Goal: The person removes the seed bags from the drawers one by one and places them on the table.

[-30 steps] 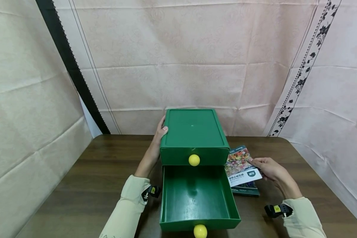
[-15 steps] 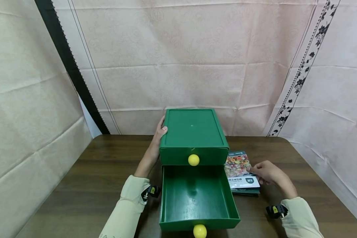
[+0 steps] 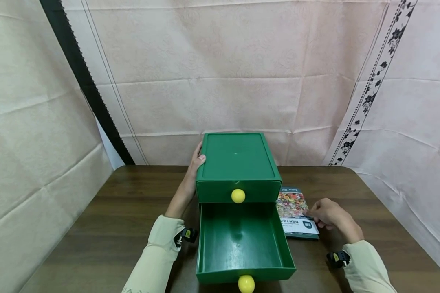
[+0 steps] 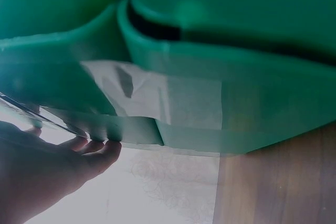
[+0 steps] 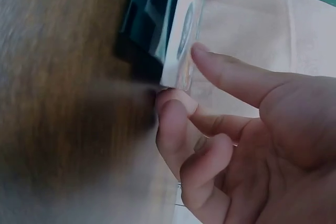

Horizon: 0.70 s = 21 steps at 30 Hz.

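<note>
A green drawer box (image 3: 236,156) stands on the table, its lower drawer (image 3: 246,240) pulled out and its upper one closed, each with a yellow ball knob (image 3: 238,195). My left hand (image 3: 195,165) rests on the box's left side, thumb at the top edge, fingers (image 4: 102,153) fairly straight along the wall. To the right of the box lies a booklet (image 3: 292,207) with a colourful cover and a white band, on top of a dark green booklet (image 5: 149,17). My right hand (image 3: 328,213) pinches the upper booklet's right edge, thumb above and index finger below.
The wooden table (image 3: 132,228) extends to both sides. A pale cloth (image 3: 220,81) hangs behind the table and on both sides. Each wrist wears a black camera (image 3: 338,259).
The upper booklet has come down and straightened over the dark green one, its near edge turning level. My right hand moved slightly down and left with it. My left hand keeps its place.
</note>
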{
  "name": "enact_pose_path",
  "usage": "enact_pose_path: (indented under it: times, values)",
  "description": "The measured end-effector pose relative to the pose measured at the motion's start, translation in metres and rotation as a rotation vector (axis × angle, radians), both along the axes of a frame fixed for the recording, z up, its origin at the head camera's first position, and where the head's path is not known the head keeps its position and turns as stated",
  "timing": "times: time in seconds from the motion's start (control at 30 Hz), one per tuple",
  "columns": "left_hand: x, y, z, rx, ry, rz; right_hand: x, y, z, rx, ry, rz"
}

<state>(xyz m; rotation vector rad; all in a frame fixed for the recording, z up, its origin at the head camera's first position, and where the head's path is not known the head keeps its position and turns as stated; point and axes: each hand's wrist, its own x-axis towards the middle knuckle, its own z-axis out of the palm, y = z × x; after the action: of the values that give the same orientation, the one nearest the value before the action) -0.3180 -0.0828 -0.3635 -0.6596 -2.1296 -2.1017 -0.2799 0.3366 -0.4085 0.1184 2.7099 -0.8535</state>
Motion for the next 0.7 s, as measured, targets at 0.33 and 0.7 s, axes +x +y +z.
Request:
enact_pose_path:
  times: [0.33, 0.7]
  values:
    - [0.0, 0.0, -0.001, 0.005, 0.0, -0.001, 0.004, -0.005, 0.02, 0.04, 0.016, -0.007]
    - [-0.001, 0.001, 0.001, 0.006, -0.004, 0.002, 0.022, -0.021, 0.061, -0.019, 0.192, 0.086]
